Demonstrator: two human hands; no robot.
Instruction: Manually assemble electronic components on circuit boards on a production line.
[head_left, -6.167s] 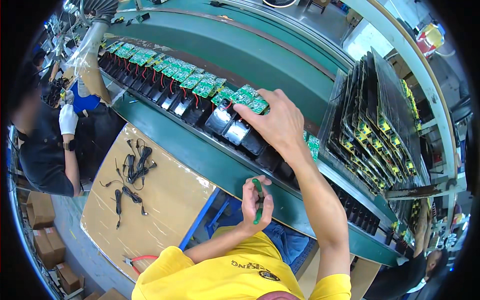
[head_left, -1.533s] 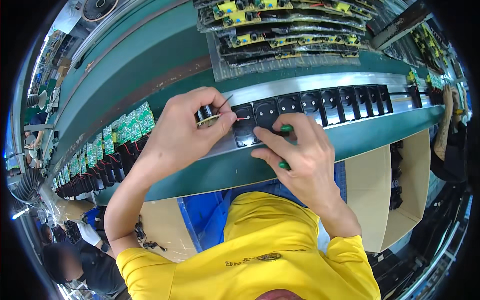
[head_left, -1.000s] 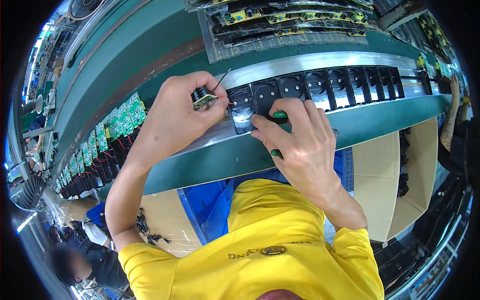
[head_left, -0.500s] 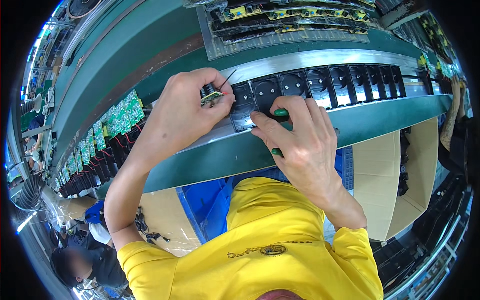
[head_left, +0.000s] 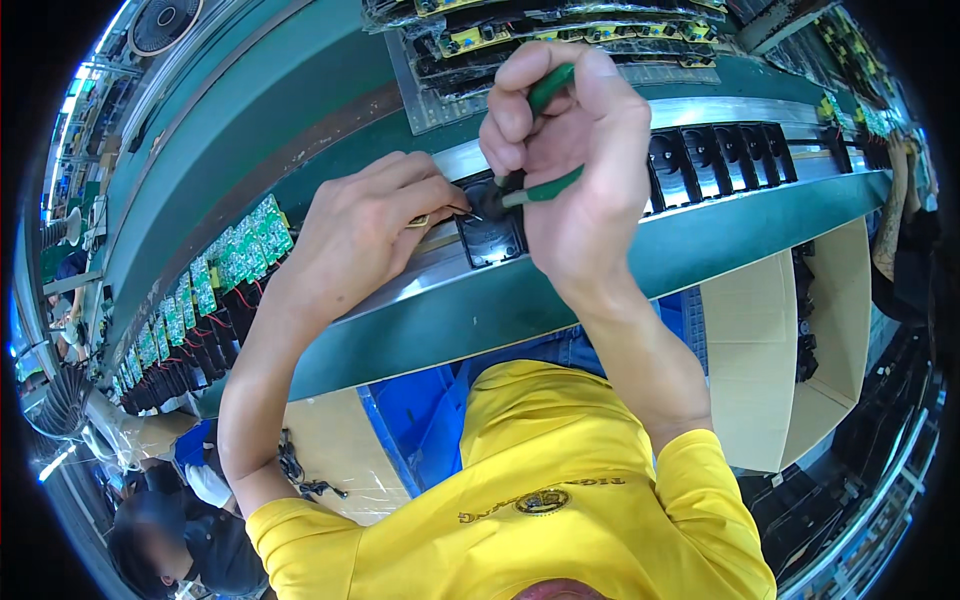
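My right hand (head_left: 590, 150) is raised, palm turned up, wrapped round green-handled pliers (head_left: 556, 186). Their jaws point left over the nearest black plastic case (head_left: 492, 246), close to my left fingertips. My left hand (head_left: 365, 215) is closed on a small circuit board, of which only a yellowish edge (head_left: 418, 221) shows under the fingers. A thin dark wire seems to run from the left fingertips toward the jaws; whether they grip it I cannot tell.
More black cases (head_left: 705, 165) stand in a row along the metal rail to the right. Green boards with red wires (head_left: 240, 245) line the left. Stacked yellow boards (head_left: 480, 40) lie at the back. An open cardboard box (head_left: 750, 350) is below right; another person's arm (head_left: 893, 215) is at far right.
My right hand has lifted and turned palm up, bringing the pliers' jaws toward my left fingertips. The board in my left hand has dipped and is now mostly hidden.
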